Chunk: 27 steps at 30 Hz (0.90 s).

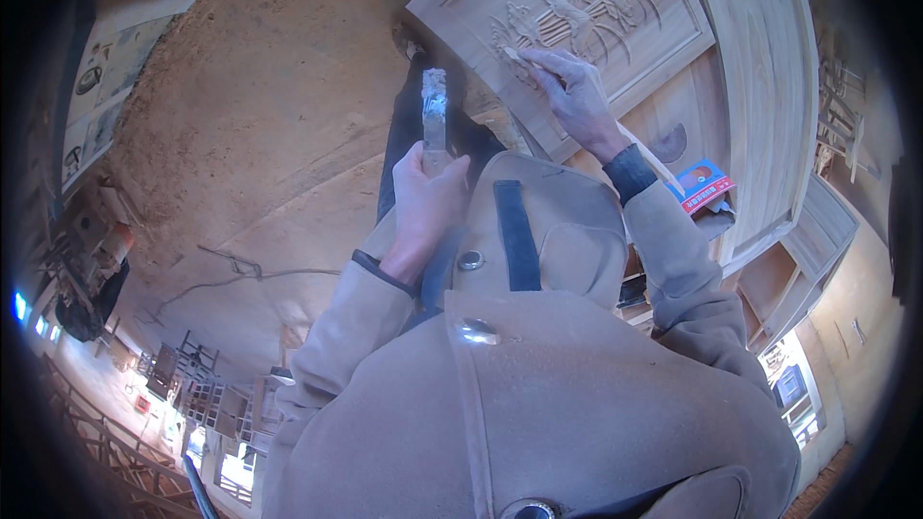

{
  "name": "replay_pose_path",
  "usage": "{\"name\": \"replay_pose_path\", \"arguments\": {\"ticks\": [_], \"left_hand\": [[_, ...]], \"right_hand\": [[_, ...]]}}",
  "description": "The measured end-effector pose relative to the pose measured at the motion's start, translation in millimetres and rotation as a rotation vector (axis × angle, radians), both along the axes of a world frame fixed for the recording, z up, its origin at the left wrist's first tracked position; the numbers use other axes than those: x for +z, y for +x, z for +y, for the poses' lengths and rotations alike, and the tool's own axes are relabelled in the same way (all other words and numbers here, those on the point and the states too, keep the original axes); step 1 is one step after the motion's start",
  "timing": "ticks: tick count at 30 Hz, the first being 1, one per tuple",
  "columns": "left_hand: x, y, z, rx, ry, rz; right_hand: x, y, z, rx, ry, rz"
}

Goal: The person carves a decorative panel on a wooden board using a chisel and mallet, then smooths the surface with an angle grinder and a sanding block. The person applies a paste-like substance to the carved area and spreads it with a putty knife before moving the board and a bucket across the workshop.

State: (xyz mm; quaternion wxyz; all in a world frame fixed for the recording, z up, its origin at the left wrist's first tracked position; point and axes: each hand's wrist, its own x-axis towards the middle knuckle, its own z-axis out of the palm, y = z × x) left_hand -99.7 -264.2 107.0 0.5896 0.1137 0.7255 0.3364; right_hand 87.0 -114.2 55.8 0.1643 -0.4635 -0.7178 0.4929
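My left hand [433,197] is closed round the lower end of a flat, narrow putty knife [435,125]. Whitish, lumpy paste [435,86] coats the tool's upper end. Over to the right, my right hand [577,96] pinches a small pale flat-tipped tool [512,55]. Its tip is at the lower left part of the raised carving [577,14] on a light wooden panel [461,14]; whether it touches the wood, I cannot tell. The carving has long curved leaf shapes inside a moulded frame.
Below my right wrist a blue and red printed packet [704,185] lies by the wood. A large curved wooden piece [769,86] stands at the right. A dusty floor [279,67] spreads to the left, with a dark cord [255,274] on it. Wooden frames [207,394] are stacked at the lower left.
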Motion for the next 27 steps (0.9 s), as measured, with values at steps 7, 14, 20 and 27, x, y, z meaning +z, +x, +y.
{"name": "replay_pose_path", "arguments": {"ticks": [7,14,20,27], "left_hand": [[-0.7,-0.5,-1.0,-0.016,-0.008,0.014],[0.9,-1.6,-0.2,-0.013,-0.017,-0.003],[5.0,-2.1,1.6,0.003,-0.021,-0.027],[6.7,-2.5,1.1,0.027,-0.009,-0.036]], "right_hand": [[3.8,-4.2,-4.2,0.050,0.142,-0.115],[2.0,-5.0,-9.3,0.123,0.326,-0.206],[3.3,-5.7,-9.3,0.165,0.360,-0.287],[10.9,-6.5,-5.5,0.154,0.320,-0.259]]}}
